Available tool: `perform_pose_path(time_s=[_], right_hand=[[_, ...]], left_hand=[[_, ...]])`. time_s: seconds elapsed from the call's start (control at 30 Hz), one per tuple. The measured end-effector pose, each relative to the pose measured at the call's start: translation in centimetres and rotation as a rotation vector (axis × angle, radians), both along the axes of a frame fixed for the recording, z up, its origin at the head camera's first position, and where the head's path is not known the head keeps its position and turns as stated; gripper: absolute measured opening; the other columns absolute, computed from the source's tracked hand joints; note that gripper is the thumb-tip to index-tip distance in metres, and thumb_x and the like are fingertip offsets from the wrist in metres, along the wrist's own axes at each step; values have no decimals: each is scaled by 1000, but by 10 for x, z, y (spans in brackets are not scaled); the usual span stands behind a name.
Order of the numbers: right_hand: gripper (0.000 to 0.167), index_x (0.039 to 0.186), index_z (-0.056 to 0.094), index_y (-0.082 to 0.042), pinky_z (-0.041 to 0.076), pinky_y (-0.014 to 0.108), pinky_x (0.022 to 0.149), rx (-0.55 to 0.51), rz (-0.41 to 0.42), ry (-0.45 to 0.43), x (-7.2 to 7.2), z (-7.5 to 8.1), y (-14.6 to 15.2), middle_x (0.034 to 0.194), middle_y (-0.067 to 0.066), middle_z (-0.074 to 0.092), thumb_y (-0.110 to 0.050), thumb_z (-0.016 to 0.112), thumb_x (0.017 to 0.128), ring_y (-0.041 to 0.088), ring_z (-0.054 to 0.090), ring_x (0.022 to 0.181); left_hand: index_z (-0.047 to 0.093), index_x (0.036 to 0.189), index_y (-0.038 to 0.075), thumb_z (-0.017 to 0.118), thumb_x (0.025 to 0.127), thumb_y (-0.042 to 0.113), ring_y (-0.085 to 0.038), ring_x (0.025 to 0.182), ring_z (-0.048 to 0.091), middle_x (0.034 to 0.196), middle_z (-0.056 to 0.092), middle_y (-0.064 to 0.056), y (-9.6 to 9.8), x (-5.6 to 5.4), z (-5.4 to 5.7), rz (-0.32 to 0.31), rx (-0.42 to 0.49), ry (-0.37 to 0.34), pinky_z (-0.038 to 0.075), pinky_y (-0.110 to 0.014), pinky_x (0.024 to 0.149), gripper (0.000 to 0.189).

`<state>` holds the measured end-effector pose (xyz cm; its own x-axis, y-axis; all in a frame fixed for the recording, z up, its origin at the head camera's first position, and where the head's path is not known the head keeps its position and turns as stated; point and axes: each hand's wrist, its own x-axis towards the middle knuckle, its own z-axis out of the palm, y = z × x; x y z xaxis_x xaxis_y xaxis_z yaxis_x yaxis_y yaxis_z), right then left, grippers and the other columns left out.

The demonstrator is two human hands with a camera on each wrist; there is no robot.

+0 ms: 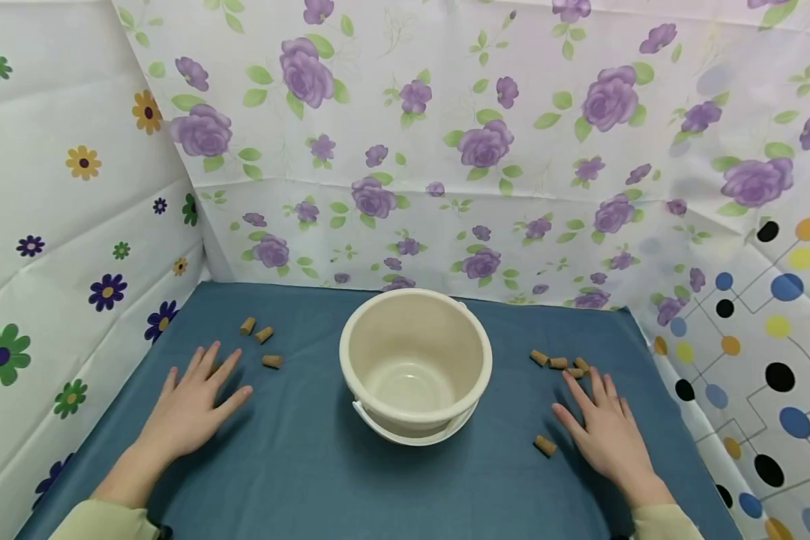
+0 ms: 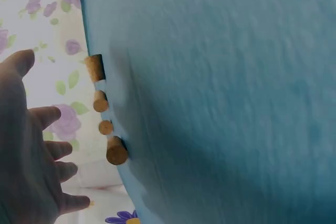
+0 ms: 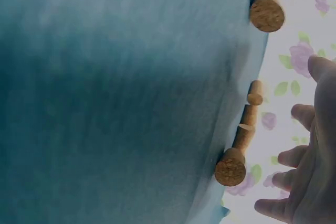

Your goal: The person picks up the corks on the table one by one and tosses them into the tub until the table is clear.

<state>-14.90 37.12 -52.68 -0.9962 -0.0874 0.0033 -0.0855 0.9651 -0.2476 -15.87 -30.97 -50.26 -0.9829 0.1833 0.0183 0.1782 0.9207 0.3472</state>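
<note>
Both hands hover over the table with spread fingers and hold nothing. The left hand (image 1: pixel 190 405) is at the left, just short of three corks (image 1: pixel 264 334) in the head view. Several corks (image 2: pixel 100 100) show beyond its fingers in the left wrist view. At the right, the right hand (image 1: pixel 607 431) has its fingertips close to a cluster of corks (image 1: pixel 557 363). A single cork (image 1: pixel 544 446) lies left of its thumb. Between the hands stands a cream plastic bucket (image 1: pixel 415 409), upright, its inside bare, with the handle (image 1: pixel 412 439) lowered at the near side.
Blue cloth (image 1: pixel 297 480) covers the table. A flowered sheet (image 1: pixel 405 150) hangs behind it. Patterned sheets with daisies (image 1: pixel 34 187) and coloured dots (image 1: pixel 769 337) close off the left and right sides.
</note>
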Motion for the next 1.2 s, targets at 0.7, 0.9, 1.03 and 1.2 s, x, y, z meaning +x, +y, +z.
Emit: perform_pose_path(time_s=[0.7, 0.9, 1.03, 1.2], right_hand=[[68, 152, 62, -10, 59, 61, 80, -99, -65, -16, 23, 35, -6, 150, 28, 58, -61, 48, 110, 43, 69, 116], [70, 149, 65, -13, 58, 47, 62, -124, -76, -28, 30, 39, -7, 131, 21, 71, -66, 48, 108, 23, 74, 88], [65, 148, 67, -12, 56, 44, 59, -122, -93, -23, 35, 39, -11, 121, 18, 74, -61, 50, 109, 21, 71, 79], [58, 145, 69, -11, 45, 34, 55, -145, -89, -11, 38, 41, -17, 105, 3, 75, -55, 53, 110, 11, 60, 71]], left_hand=[[63, 151, 9, 59, 112, 24, -30, 105, 71, 125, 74, -12, 87, 12, 52, 38, 443, 440, 60, -59, 84, 42], [64, 150, 10, 59, 112, 23, -25, 99, 71, 118, 74, -10, 112, 8, 70, 14, 511, 472, 61, -45, 77, 40], [64, 150, 10, 59, 112, 24, -24, 103, 70, 120, 73, -10, 128, 5, 80, 12, 566, 469, 60, -42, 79, 41], [61, 153, 9, 57, 113, 29, -28, 117, 66, 134, 69, -13, 147, -1, 91, -9, 643, 416, 57, -53, 89, 45]])
